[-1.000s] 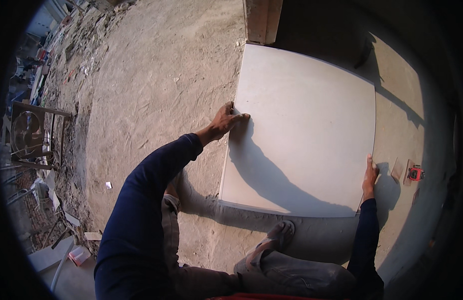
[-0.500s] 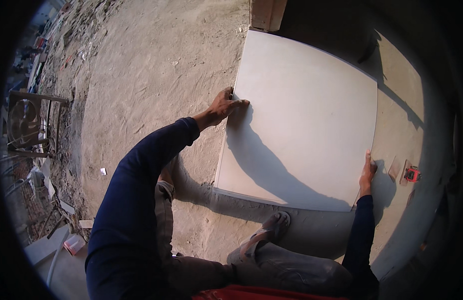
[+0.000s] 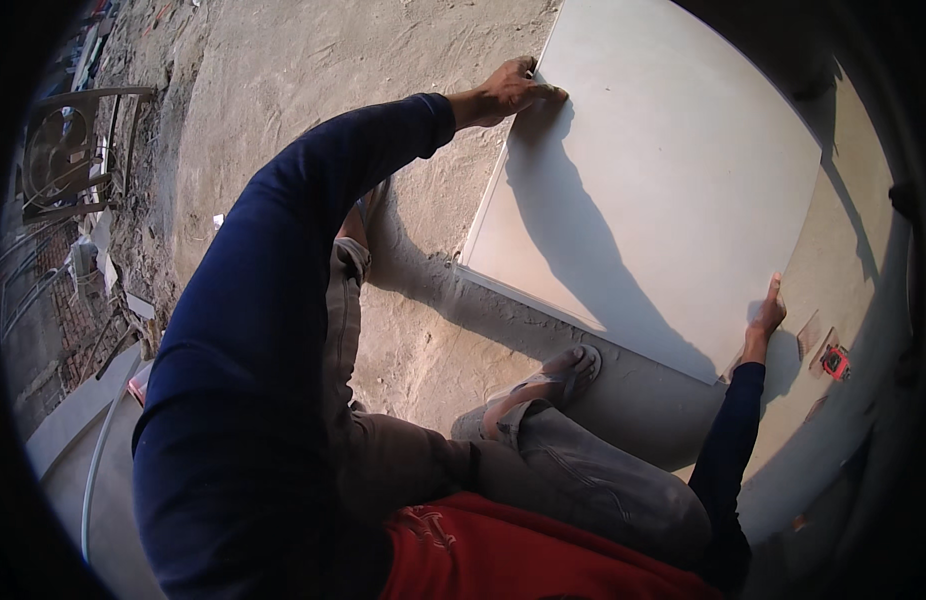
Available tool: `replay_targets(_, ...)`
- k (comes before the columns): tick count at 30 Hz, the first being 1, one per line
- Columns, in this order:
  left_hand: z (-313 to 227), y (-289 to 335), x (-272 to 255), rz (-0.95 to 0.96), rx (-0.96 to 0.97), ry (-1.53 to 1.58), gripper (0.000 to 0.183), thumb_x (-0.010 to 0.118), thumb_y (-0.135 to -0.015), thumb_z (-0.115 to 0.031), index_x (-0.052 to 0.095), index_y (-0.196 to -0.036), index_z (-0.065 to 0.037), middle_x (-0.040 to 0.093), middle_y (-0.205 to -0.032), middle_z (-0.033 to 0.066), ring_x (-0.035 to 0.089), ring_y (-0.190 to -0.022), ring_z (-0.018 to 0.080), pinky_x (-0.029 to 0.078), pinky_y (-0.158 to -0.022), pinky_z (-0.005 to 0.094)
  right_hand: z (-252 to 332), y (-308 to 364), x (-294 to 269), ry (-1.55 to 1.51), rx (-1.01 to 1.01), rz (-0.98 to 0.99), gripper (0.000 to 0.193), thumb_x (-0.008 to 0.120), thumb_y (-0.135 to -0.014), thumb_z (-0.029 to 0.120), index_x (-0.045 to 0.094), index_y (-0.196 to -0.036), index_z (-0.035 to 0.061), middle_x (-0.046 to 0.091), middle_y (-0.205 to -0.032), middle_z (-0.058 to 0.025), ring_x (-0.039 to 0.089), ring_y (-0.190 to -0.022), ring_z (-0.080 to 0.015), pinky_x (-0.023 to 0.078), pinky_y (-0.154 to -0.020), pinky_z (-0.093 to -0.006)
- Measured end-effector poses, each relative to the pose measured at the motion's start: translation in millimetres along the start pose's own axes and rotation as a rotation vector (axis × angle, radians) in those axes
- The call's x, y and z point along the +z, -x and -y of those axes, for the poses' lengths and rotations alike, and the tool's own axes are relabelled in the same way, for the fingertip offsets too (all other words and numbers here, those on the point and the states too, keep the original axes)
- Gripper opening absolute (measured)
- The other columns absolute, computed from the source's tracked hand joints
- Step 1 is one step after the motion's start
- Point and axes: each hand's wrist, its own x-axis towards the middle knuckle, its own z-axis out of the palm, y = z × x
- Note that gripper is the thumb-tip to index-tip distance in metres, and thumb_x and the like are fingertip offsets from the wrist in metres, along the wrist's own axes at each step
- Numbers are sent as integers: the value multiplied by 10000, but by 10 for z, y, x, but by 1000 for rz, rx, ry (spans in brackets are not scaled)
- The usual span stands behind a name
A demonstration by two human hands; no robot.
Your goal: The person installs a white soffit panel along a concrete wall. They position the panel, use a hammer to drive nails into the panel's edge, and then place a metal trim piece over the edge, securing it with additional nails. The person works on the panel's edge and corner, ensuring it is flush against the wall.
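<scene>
A large, flat, pale tile (image 3: 673, 170) lies low over the ground in front of me, its near corners toward my legs. My left hand (image 3: 508, 92) is closed on its left edge, the thumb on top and the other fingers around the rim, partly hidden. At the right edge, close to the near right corner, my right hand (image 3: 764, 318) grips with the thumb up on the face; its other fingers are mostly out of sight. The shadow of my left arm falls across the tile. I cannot tell whether the tile touches the ground everywhere.
My sandalled foot (image 3: 573, 368) stands just short of the tile's near edge. Right of the tile is a small red-and-black object (image 3: 834, 362), perhaps a tape measure. A frame with a round fan-like pattern (image 3: 65, 155) stands at the far left, near rubble and a pale hose (image 3: 95, 480).
The view has swung, so the tile appears higher, farther right and more turned. My left arm looks more stretched out. Both hands keep their hold on the tile's edges.
</scene>
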Motion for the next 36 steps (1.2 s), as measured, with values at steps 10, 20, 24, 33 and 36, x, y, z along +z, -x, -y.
replay_targets(10, 32, -7, 27, 8, 10, 81, 708, 873, -793, -468, 594, -1157, 71, 629, -1071, 153, 609, -1037, 232, 516, -885, 360, 88, 65, -76, -47, 91, 120, 538, 794, -880, 580, 718, -771, 59, 529, -669, 55, 399, -590, -85, 364, -550, -303)
replay_targets(20, -59, 29, 59, 3, 4, 169, 731, 894, -782, -433, 568, -1172, 93, 616, -1050, 154, 613, -1003, 235, 530, -859, 361, 250, 195, 4, -113, 39, 59, 535, 784, -892, 576, 631, -708, 98, 432, -615, 66, 359, -545, -88, 320, -487, -309)
replay_targets(24, -112, 70, 42, 2, -6, 111, 708, 896, -784, -419, 567, -1151, 91, 619, -1052, 166, 616, -1010, 235, 534, -851, 353, 163, 112, -24, -101, 14, 79, 531, 782, -895, 570, 630, -707, 98, 461, -617, 56, 378, -547, -92, 334, -491, -311)
replay_targets(33, -25, 3, 43, -12, -17, 60, 688, 891, -783, -426, 571, -1120, 82, 615, -1047, 167, 615, -1012, 236, 531, -862, 348, 199, 117, 15, -132, -2, 18, 605, 796, -890, 550, 737, -953, -48, 623, -803, -28, 526, -707, -142, 459, -642, -334)
replay_targets(36, 13, -18, 7, 17, 9, 69, 661, 883, -784, -449, 573, -1067, 62, 583, -1003, 123, 571, -969, 200, 503, -812, 354, 239, 156, 24, -138, -72, 5, 660, 775, -899, 559, 742, -1063, -79, 686, -929, -78, 585, -795, -173, 496, -718, -342)
